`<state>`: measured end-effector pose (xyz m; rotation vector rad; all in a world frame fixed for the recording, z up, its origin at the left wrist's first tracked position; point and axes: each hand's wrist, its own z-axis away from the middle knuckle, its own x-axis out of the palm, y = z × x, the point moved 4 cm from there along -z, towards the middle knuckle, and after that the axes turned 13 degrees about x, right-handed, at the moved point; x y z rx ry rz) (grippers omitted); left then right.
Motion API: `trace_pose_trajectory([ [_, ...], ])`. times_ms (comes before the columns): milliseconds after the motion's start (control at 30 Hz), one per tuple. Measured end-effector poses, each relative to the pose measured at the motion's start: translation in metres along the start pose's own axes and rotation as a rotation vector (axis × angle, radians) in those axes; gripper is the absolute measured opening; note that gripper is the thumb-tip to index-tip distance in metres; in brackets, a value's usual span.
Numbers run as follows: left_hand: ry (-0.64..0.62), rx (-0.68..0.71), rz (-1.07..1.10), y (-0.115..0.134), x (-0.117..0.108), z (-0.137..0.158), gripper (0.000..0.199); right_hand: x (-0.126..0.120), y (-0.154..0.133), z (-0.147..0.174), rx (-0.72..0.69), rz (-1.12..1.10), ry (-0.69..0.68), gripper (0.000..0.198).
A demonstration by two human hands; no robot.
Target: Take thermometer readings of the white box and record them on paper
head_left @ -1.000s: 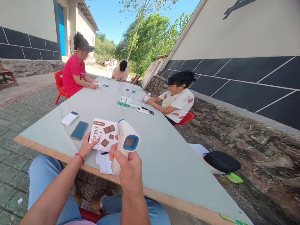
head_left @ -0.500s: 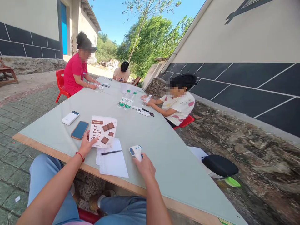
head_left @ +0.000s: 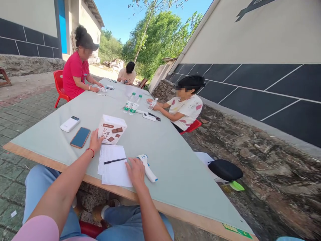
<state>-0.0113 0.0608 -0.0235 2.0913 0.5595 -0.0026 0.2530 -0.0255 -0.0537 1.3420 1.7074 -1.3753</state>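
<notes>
My left hand (head_left: 95, 140) grips the lower left edge of a white box (head_left: 112, 130) with brown chocolate pictures and the words "Su-per Meal". The box appears to stand upright on the table, behind the paper sheets (head_left: 112, 174). Across those sheets lies a black pen (head_left: 114, 161). My right hand (head_left: 136, 170) is empty, fingers apart, at the right edge of the paper near the pen's end. Just right of it, a white and blue infrared thermometer (head_left: 148, 169) lies on its side on the table.
Left of the box are a phone (head_left: 80, 137) and a white power bank (head_left: 70, 124). Two water bottles (head_left: 131, 104) stand further back, beside a white device (head_left: 148, 116). Three people sit around the pale table (head_left: 175, 180). A black cap-like item (head_left: 225, 169) is beyond its right edge.
My right hand has let go of the thermometer, leaving it on the table, and moved left to the paper. My left hand has moved the box slightly away and turned it.
</notes>
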Motion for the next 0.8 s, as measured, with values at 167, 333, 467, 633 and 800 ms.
trace_pose_trajectory([
  [167,0.005,-0.017,-0.26,0.006,-0.009,0.03,0.059,0.021,-0.037,-0.005,-0.075,0.003,-0.075,0.032],
  [333,-0.251,0.107,-0.459,0.018,-0.009,0.074,0.063,0.02,-0.037,-0.005,-0.164,-0.079,-0.119,0.021],
  [467,-0.295,0.116,-0.412,0.024,-0.013,0.084,0.043,0.009,-0.024,-0.009,0.049,-0.447,-0.084,0.014],
  [633,-0.294,0.126,-0.429,0.035,-0.011,0.082,0.053,0.011,-0.035,-0.013,0.352,-0.96,-0.076,0.026],
  [800,-0.376,0.131,-0.632,0.045,-0.006,0.084,0.069,0.035,-0.067,-0.003,0.349,-1.091,-0.25,0.031],
])
